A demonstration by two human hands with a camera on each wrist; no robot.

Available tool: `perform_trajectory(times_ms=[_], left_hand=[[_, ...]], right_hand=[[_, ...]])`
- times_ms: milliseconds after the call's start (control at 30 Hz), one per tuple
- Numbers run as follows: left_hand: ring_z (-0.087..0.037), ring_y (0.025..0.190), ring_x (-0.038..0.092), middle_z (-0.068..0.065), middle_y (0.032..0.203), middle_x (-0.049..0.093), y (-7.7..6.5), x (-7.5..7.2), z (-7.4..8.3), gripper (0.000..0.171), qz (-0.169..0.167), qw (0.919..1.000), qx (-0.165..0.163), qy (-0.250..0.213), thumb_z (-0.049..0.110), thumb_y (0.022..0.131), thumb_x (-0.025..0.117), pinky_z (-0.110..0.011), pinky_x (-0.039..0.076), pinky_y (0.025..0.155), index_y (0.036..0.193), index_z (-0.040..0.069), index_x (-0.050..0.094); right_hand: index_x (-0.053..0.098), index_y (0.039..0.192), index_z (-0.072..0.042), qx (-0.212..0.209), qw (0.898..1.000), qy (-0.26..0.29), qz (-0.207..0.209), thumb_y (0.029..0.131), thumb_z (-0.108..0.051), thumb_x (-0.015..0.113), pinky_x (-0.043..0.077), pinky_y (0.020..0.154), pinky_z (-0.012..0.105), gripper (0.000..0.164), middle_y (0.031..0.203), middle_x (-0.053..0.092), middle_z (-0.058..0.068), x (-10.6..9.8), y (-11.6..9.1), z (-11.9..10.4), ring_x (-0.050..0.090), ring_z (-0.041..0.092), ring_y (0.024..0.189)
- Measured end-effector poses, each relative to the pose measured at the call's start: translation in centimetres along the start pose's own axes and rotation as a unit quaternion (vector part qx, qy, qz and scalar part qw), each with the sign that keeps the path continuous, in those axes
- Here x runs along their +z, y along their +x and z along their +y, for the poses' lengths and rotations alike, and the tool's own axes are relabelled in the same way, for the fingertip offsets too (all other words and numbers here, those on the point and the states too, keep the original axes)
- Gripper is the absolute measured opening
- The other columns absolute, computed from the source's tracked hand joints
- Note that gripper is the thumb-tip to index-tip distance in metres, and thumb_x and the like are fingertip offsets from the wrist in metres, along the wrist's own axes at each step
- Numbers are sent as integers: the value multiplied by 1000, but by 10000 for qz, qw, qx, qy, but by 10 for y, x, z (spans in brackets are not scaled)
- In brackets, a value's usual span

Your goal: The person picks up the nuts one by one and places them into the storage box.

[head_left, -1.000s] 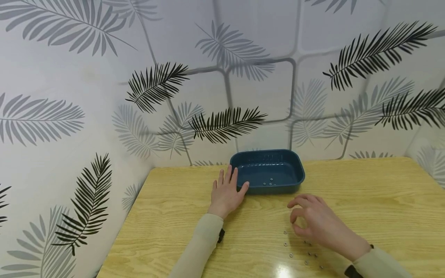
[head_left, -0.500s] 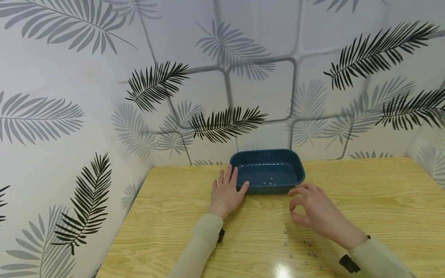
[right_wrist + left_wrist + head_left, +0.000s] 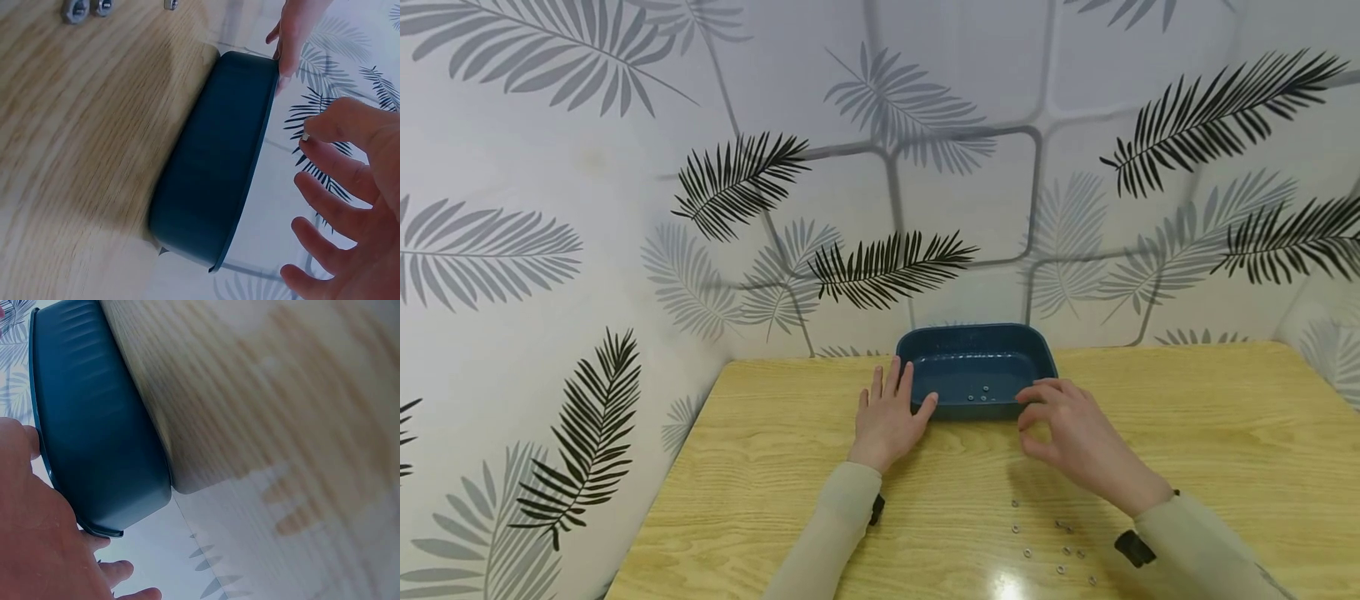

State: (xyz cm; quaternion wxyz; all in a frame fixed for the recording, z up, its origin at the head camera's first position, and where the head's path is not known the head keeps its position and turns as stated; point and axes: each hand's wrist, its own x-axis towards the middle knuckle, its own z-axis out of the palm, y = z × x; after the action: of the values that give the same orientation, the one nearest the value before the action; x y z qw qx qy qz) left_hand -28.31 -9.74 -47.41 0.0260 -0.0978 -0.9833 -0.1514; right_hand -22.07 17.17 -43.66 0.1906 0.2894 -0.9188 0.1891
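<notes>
Left grip (image 3: 886,423) uncurled; my right grip (image 3: 1078,433) pinches a small pale piece (image 3: 305,135) at the blue rectangular tray's (image 3: 966,412) near-right corner: apparently transferring; next requires release inside.

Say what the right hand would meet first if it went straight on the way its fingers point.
Probably the blue tray, near its front right corner, though the right hand may pass over it; depth is unclear.

Right hand (image 3: 1078,437) pinches a piece (image 3: 305,135), mostly covered and too small to ID. Same hand hides the tray's (image 3: 973,412) near right corner (head view); left hand (image 3: 886,427) covers near left. Metal bits (image 3: 971,397) inside too tiny to read. Table (image 3: 325,394) blurred, left wrist.
</notes>
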Motion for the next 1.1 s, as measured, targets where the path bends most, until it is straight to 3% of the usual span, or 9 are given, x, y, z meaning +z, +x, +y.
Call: perform_trajectory(times_ms=[500, 1100], left_hand=[[-32, 150, 6, -4, 165, 7, -2, 2, -2, 75, 14, 10000, -5, -47, 63, 101, 30, -57, 16, 115, 160, 18, 17], [-31, 150, 4, -3, 165, 6, 1, 4, -2, 75, 49, 10000, 14, -31, 64, 101, 29, -57, 15, 115, 160, 20, 16]], right_hand=[[71, 80, -14, 204, 9982, 18, 567, 81, -10, 78, 39, 94, 61, 8, 115, 64, 14, 15, 18, 12, 51, 40, 114], [74, 86, -8, 655, 9962, -105, 557, 85, -13, 75, 39, 93, 60, 5, 117, 65, 15, 36, 49, 29, 50, 41, 114]])
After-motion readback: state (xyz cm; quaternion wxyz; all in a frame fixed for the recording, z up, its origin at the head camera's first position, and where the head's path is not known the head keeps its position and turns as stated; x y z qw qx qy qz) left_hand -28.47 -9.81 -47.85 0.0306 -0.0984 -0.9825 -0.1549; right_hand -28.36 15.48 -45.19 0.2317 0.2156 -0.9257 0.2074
